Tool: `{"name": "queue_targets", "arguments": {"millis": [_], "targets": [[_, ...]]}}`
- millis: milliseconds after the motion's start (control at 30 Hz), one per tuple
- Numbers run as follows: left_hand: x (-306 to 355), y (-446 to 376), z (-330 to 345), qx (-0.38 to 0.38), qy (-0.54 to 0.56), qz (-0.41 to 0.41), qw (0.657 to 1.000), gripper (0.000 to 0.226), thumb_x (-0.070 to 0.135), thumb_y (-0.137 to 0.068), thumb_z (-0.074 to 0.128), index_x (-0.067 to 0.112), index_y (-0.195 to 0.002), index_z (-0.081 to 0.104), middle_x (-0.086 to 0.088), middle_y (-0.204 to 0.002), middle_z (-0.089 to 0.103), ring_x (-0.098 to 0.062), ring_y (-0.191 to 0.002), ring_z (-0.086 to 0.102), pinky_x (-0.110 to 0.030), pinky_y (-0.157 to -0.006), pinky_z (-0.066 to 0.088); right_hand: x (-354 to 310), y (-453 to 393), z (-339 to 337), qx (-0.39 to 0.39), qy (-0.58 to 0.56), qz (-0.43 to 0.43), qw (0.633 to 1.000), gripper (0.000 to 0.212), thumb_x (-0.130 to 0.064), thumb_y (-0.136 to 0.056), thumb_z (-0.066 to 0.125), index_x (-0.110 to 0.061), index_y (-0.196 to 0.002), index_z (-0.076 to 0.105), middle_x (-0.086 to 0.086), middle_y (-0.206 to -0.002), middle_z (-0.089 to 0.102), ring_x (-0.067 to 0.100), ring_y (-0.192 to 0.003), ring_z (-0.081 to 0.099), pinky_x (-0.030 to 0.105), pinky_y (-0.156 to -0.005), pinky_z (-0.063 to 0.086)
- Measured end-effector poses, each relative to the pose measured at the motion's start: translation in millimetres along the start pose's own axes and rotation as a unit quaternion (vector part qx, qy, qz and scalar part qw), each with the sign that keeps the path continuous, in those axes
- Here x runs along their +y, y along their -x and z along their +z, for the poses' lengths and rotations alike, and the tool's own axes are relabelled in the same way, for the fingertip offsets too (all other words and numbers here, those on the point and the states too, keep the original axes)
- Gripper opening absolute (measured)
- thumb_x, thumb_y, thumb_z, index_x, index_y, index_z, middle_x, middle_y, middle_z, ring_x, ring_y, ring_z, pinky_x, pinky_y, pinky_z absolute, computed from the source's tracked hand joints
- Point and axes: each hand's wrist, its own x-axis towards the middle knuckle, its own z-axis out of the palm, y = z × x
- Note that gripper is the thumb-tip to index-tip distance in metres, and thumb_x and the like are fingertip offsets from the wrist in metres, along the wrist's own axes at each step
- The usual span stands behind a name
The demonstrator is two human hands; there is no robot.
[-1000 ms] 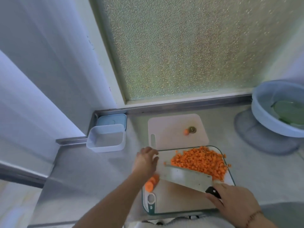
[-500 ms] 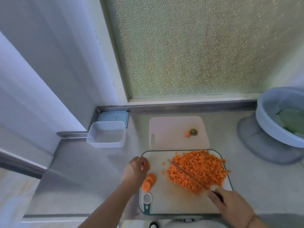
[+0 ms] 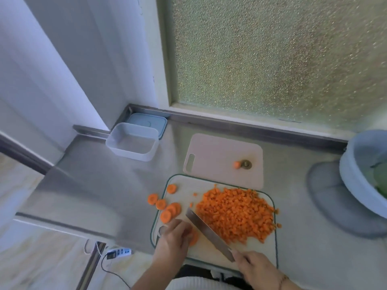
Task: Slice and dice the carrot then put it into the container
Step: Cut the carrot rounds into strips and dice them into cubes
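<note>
A heap of diced carrot [image 3: 236, 214] covers the right half of the green-rimmed cutting board [image 3: 270, 248]. Several round carrot slices [image 3: 167, 208] lie at the board's left edge, some spilling onto the steel counter. My left hand [image 3: 173, 237] presses carrot slices [image 3: 194, 238] down near the board's front left corner. My right hand [image 3: 257, 268] grips the handle of a cleaver [image 3: 207, 231], whose blade runs diagonally between my left hand and the diced heap. The empty white container [image 3: 132, 144] stands at the back left, apart from both hands.
The container's blue lid [image 3: 148, 122] lies behind it in the corner. A pink cutting board [image 3: 211, 155] behind the green one carries a carrot end and stem. A pale blue basin [image 3: 360, 170] with greens sits at the right. The counter's left edge drops to the floor.
The view swung lower and left. My left hand pulled back toward me from the loose slices and now holds slices under its fingers; the cleaver shifted left off the diced heap.
</note>
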Motion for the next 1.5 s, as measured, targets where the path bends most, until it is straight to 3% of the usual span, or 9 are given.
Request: {"name": "queue_targets", "arguments": {"millis": [100, 200, 300, 367, 533, 800, 1133, 1300, 1500], "targets": [[2.0, 13.3, 7.3, 0.02, -0.044, 0.059, 0.997, 0.018, 0.031, -0.084, 0.064, 0.031, -0.102, 0.058, 0.01, -0.107, 0.056, -0.02, -0.086, 0.059, -0.03, -0.077, 0.049, 5.3, -2.6, -6.3, 0.022, 0.03, -0.027, 0.999, 0.055, -0.068, -0.089, 0.033, -0.021, -0.064, 0.044, -0.005, -0.064, 0.046, 0.008, -0.062, 0.047, 0.024, -0.06, 0.035], [11.3, 20.6, 14.3, 0.018, -0.053, 0.085, 0.995, 0.02, 0.028, -0.086, 0.063, 0.025, -0.106, 0.059, 0.007, -0.112, 0.052, -0.018, -0.091, 0.056, -0.028, -0.079, 0.048, 14.6, -5.7, -7.6, 0.049, 0.042, -0.046, 0.997, 0.053, -0.064, -0.092, 0.034, -0.021, -0.063, 0.045, -0.006, -0.058, 0.046, 0.007, -0.056, 0.047, 0.024, -0.057, 0.036], [19.7, 21.8, 24.8, 0.038, -0.052, 0.072, 0.995, 0.021, 0.025, -0.085, 0.064, 0.018, -0.105, 0.064, 0.005, -0.112, 0.052, -0.019, -0.092, 0.056, -0.026, -0.081, 0.046, 10.5, -5.2, 2.8, -0.04, -0.044, -0.01, 0.998, 0.051, -0.057, -0.094, 0.038, -0.016, -0.067, 0.046, 0.0, -0.051, 0.046, 0.014, -0.041, 0.042, 0.026, -0.045, 0.036], [27.3, 20.7, 28.7, 0.049, -0.056, 0.075, 0.994, 0.019, 0.024, -0.086, 0.065, 0.015, -0.103, 0.067, 0.004, -0.114, 0.052, -0.02, -0.094, 0.057, -0.027, -0.082, 0.049, 5.5, -2.1, 6.4, -0.052, -0.072, -0.014, 0.996, 0.052, -0.059, -0.093, 0.036, -0.014, -0.066, 0.04, -0.001, -0.045, 0.037, 0.014, -0.036, 0.033, 0.023, -0.04, 0.028], [30.4, 26.8, 35.6, 0.077, -0.077, 0.109, 0.988, 0.004, 0.01, -0.091, 0.071, 0.007, -0.093, 0.073, -0.002, -0.109, 0.063, -0.025, -0.089, 0.059, -0.036, -0.078, 0.053, 5.6, 5.1, 7.0, 0.002, 0.054, -0.097, 0.994, 0.057, -0.07, -0.079, 0.026, -0.018, -0.058, 0.036, -0.007, -0.051, 0.035, 0.005, -0.047, 0.036, 0.023, -0.051, 0.028], [29.8, 27.0, 34.0, 0.066, -0.066, 0.13, 0.987, 0.01, 0.005, -0.089, 0.076, 0.007, -0.098, 0.075, -0.002, -0.111, 0.068, -0.026, -0.098, 0.064, -0.033, -0.089, 0.055, 16.8, 20.0, 1.0, -0.024, 0.066, -0.063, 0.996, 0.067, -0.081, -0.066, 0.016, -0.02, -0.056, 0.043, -0.005, -0.05, 0.047, 0.003, -0.052, 0.046, 0.019, -0.055, 0.037], [24.9, 22.1, 29.7, 0.044, -0.082, 0.158, 0.983, 0.008, 0.01, -0.093, 0.073, 0.007, -0.1, 0.075, -0.004, -0.111, 0.07, -0.027, -0.097, 0.066, -0.036, -0.086, 0.057, -3.6, -3.3, 8.3, -0.044, 0.073, -0.1, 0.991, 0.059, -0.067, -0.086, 0.021, -0.016, -0.06, 0.034, -0.002, -0.053, 0.035, 0.012, -0.049, 0.036, 0.023, -0.052, 0.033], [24.6, 22.1, 28.0, 0.059, -0.092, 0.146, 0.983, 0.006, 0.013, -0.095, 0.071, 0.008, -0.093, 0.075, -0.003, -0.098, 0.067, -0.025, -0.086, 0.064, -0.035, -0.076, 0.056, 5.3, 3.1, 1.8, -0.037, 0.056, -0.121, 0.99, 0.058, -0.069, -0.082, 0.023, -0.017, -0.057, 0.03, -0.005, -0.049, 0.027, 0.008, -0.046, 0.03, 0.023, -0.049, 0.027], [24.3, 22.3, 30.0, 0.073, -0.09, 0.136, 0.984, 0.006, 0.012, -0.09, 0.076, 0.01, -0.095, 0.078, 0.0, -0.101, 0.072, -0.025, -0.09, 0.067, -0.035, -0.079, 0.058, 21.8, 19.2, -2.7, -0.035, 0.085, -0.093, 0.991, 0.059, -0.07, -0.08, 0.022, -0.017, -0.058, 0.034, -0.004, -0.051, 0.034, 0.008, -0.048, 0.035, 0.022, -0.052, 0.031]]}}
